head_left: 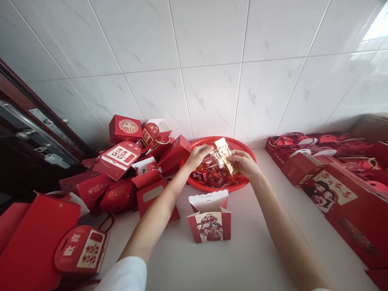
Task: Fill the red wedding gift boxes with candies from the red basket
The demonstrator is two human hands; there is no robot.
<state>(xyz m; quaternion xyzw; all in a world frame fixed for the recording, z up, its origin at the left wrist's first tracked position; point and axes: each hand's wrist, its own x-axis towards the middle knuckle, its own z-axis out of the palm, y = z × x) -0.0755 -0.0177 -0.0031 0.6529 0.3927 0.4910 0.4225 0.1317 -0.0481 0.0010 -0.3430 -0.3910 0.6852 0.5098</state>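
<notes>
Gold packet [224,155] between left hand [198,157], right hand [244,165]; one red basket [221,140] below.

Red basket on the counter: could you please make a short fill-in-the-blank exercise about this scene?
The basket is ____.
The right hand holds a ____ packet.
The wall behind them is covered in white ____.

Missing words: red; gold; tiles.
</notes>
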